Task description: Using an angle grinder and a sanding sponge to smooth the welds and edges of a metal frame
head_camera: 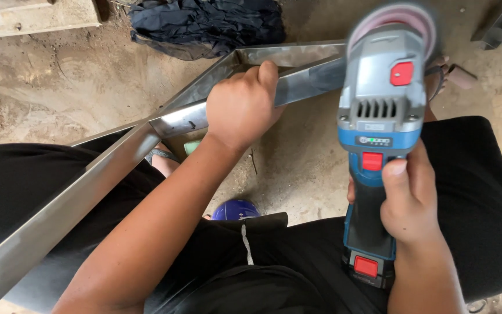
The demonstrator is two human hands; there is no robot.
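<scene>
Seen from above, w/ the camera looking down at a seated person's lap and two bare hands. Left hand (242, 104) is clenched over a shiny metal frame (117, 154) made of flat steel bars; fingers (267, 72) curl over the top edge of one bar, just beside a welded corner joint where bars meet at an angle. One long bar runs diagonally from lower left across the person's left thigh, up toward centre; a second bar runs right from the joint and passes under the tool.

Right hand (411, 197) is wrapped tight round the handle of a cordless angle grinder (379, 134), blue and grey body w/ red switches and a battery pack at the near end. Thumb rests by the red slide switch. Grinder points away from the person; its pinkish disc (399, 20) is at the far end, blurred, so can't tell if it spins or only moves w/ the tool. Disc appears to sit above or at the frame's far bar; contact can't be confirmed.

Judged step: dressing or polishing the frame near its corner, left hand steadying, right hand bringing the disc to the metal. Next move likely calls for a firm hold on the bar, fingers kept well away from the disc, and a shallow, controlled angle on the steel.

Around: dirt floor (59, 87), dark crumpled cloth (204, 23) at top, blue helmet-like round object (236, 209) between the knees, black shorts (262, 273).
</scene>
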